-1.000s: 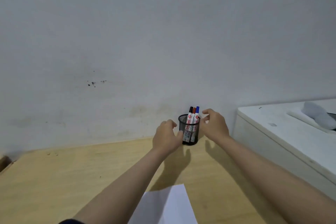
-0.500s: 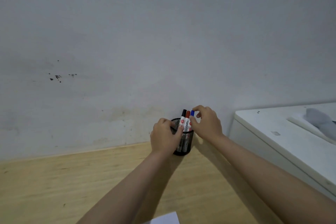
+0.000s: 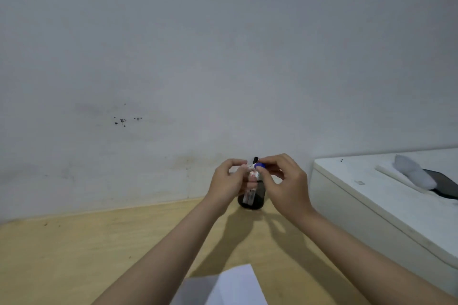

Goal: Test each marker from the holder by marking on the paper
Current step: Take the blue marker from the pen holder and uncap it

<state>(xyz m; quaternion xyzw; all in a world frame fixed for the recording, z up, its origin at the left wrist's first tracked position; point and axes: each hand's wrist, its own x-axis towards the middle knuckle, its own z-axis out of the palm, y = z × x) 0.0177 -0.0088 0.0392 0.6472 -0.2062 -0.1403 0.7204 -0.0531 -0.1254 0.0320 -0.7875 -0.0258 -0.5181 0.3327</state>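
Note:
A black mesh holder point(image 3: 252, 202) stands on the wooden table by the wall, mostly hidden behind my hands. The black cap of a marker point(image 3: 255, 159) sticks up from it. Above the holder I hold a blue-capped marker point(image 3: 255, 166) roughly level. My left hand point(image 3: 229, 184) grips its white barrel. My right hand point(image 3: 285, 181) pinches the blue cap end. A white sheet of paper point(image 3: 233, 287) lies at the near edge of the table, below my forearms.
The wooden table point(image 3: 74, 255) meets a grey-white wall. On the right stands a white cabinet point(image 3: 371, 195) with a white cloth-like bundle point(image 3: 414, 173), a thin white stick and a dark flat object on top.
My right hand lifted the blue-capped marker out of the holder. My left hand let go of the holder's rim and took the marker's barrel. The view tilted down, showing the paper again.

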